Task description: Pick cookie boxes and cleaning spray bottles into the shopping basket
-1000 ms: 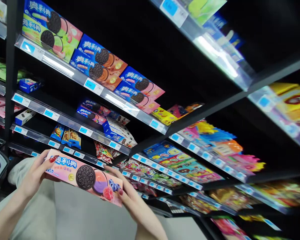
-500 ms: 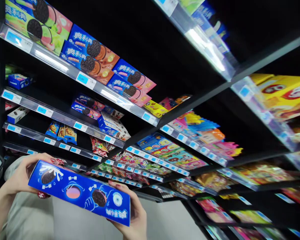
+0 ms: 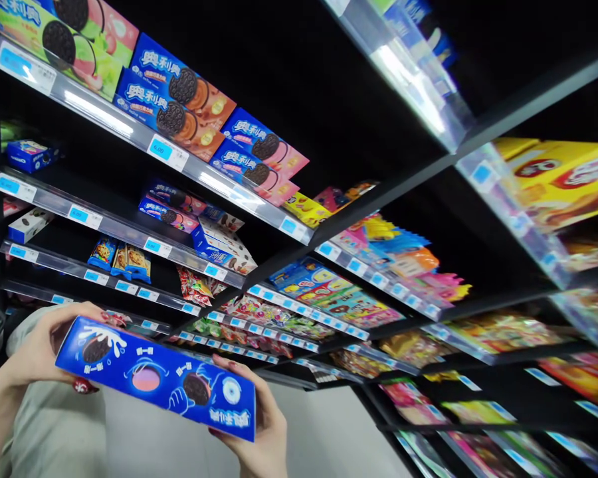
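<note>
A long blue box of sandwich cookies (image 3: 154, 380) is held between my two hands, low in the view and in front of the shelves. Its cookie pictures and white lettering face me, and it slants down to the right. My left hand (image 3: 47, 348) is closed round the box's left end, with a dark red thumbnail at the lower edge. The right end sits in my right hand (image 3: 266, 418), its fingers over the top edge and under the bottom. The box's far side is hidden.
Blue cookie boxes (image 3: 174, 86) stand stacked on the upper black shelf, behind a clear price rail (image 3: 99, 119). Lower shelves hold smaller boxes and bagged snacks (image 3: 393, 249). Yellow boxes (image 3: 568, 179) are at the right. Grey floor (image 3: 323, 431) shows below.
The view has shifted slightly, so the shelves appear a little further left. My hands still hold the cookie box, its right end now slightly further left.
</note>
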Available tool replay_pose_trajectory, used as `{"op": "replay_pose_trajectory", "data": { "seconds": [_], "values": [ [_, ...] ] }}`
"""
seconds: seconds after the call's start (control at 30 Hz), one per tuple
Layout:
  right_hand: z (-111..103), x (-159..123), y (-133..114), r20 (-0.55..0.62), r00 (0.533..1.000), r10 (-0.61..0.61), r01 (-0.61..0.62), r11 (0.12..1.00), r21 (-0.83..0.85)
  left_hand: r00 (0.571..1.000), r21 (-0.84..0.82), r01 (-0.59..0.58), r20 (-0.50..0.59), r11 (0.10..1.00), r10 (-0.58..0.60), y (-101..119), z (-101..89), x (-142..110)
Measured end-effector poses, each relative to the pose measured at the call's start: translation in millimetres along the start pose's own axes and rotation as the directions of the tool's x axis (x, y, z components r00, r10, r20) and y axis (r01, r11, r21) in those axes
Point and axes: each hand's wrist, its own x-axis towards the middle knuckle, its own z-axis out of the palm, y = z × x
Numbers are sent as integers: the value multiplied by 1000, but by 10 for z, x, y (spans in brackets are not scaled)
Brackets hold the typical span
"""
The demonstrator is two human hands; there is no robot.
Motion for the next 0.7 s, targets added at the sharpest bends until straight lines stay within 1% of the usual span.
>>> {"op": "replay_pose_trajectory", "data": {
  "seconds": [0.07,0.13,0.2,0.27,0.33,0.43,0.5,0.6,0.63,0.7],
  "values": [
    [45,5,-35,9,988,157,-157,984,88,992,-21,114,-55,993,-115,21,23,12],
    [100,15,-56,0,964,266,-262,951,164,977,-48,193,-83,980,-196,30,52,41],
    [156,34,-54,-62,945,322,-304,931,204,959,-63,264,-91,962,-269,21,78,79],
    [204,60,-39,-113,927,358,-331,921,204,942,-78,320,-82,944,-326,-5,92,113],
    [239,90,-23,-110,920,376,-351,916,194,924,-110,364,-81,925,-373,-43,93,138],
    [281,119,-22,-103,928,359,-336,923,189,889,-205,432,-66,878,-452,-122,92,165],
    [339,111,-46,-161,924,346,-322,934,157,866,-281,464,-56,840,-497,-196,113,187],
    [556,49,-143,-326,892,312,-313,948,50,852,-438,456,-38,775,-523,-345,218,234],
    [669,19,-193,-395,877,275,-302,953,-6,851,-500,443,-27,744,-525,-401,274,250],
    [932,-43,-309,-518,844,143,-265,949,-169,847,-606,423,0,674,-532,-510,407,277]
  ]
}}
